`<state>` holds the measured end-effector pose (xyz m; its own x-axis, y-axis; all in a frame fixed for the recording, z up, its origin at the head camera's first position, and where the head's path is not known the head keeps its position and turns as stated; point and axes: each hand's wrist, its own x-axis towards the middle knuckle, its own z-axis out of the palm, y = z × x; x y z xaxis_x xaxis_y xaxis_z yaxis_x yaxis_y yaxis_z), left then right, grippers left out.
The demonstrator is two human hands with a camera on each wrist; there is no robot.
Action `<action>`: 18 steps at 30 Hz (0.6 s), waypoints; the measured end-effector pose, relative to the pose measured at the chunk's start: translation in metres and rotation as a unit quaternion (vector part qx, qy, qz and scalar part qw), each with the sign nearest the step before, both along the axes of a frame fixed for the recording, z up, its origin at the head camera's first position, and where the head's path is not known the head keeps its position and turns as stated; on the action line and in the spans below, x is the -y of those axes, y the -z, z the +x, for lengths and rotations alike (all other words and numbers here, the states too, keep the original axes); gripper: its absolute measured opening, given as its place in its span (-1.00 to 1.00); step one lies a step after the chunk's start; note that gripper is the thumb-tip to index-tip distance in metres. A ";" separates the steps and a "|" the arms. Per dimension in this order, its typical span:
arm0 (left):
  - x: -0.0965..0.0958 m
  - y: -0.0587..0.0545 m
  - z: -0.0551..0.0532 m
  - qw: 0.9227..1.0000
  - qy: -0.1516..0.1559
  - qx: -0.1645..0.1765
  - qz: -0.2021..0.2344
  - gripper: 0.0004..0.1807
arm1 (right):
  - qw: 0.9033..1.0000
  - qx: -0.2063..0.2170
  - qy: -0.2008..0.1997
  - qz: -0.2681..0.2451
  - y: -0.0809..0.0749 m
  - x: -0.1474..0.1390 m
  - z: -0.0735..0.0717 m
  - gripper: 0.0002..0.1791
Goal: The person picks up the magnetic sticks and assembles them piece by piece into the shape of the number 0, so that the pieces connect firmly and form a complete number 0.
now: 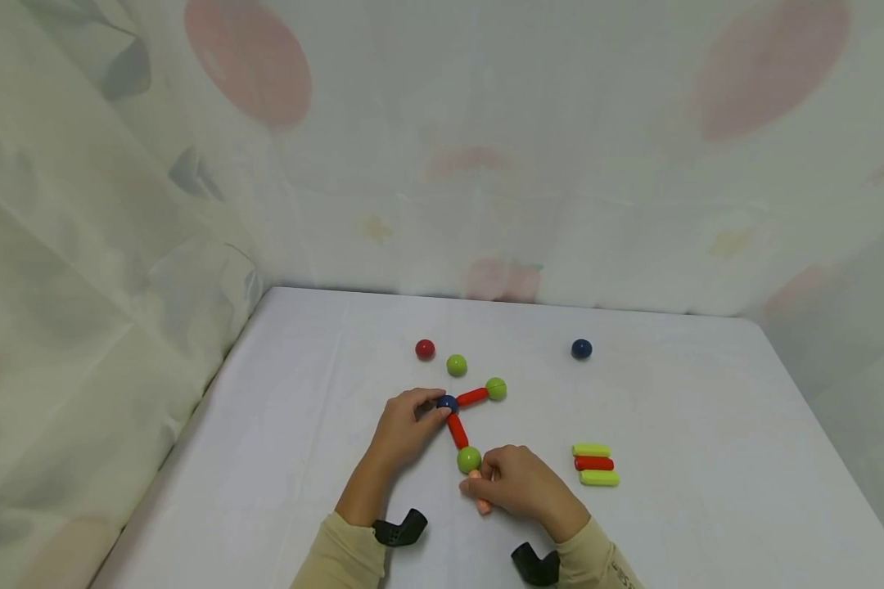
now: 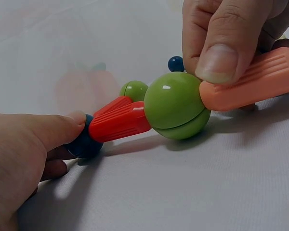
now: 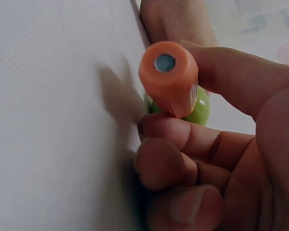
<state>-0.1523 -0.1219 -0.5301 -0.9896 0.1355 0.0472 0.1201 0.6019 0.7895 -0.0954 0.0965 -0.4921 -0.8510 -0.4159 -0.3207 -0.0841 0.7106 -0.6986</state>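
My left hand [image 1: 405, 429] pinches a blue ball [image 2: 85, 144] between thumb and fingers. Two red magnetic rods fan out from that ball: the far rod [image 1: 473, 397] ends in a green ball [image 1: 496, 388], the near rod [image 1: 457, 431] in another green ball [image 1: 469, 460]. An orange magnetic rod [image 2: 260, 79] is pinched in my right hand [image 1: 519, 483], its one end right at the near green ball. Its free end shows a round metal disc in the right wrist view.
Behind the joined pieces lie a loose red ball [image 1: 425, 349] and a green ball [image 1: 457, 365]. Another blue ball [image 1: 581, 349] sits farther right. To the right, two yellow-green rods [image 1: 599, 478] lie with a red rod [image 1: 593, 464] between them on the white table [image 1: 707, 393].
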 end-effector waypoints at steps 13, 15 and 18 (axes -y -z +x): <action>0.001 0.004 -0.001 1.000 -0.001 -0.002 0.001 -0.63 | 0.999 -0.020 0.020 -0.018 0.000 -0.014 -0.010 -0.60; 0.001 0.004 -0.001 1.000 -0.001 -0.003 0.000 -0.63 | 0.998 -0.032 0.050 -0.023 -0.003 -0.020 -0.013 -0.62; 0.001 0.004 -0.002 1.000 0.002 -0.005 -0.001 -0.63 | 0.993 -0.050 0.107 -0.021 -0.011 -0.035 -0.020 -0.64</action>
<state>-0.1539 -0.1226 -0.5345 -0.9886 0.1394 0.0565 0.1300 0.6029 0.7871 -0.1151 0.1319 -0.4814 -0.9482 -0.2331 -0.2160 -0.0045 0.6895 -0.7243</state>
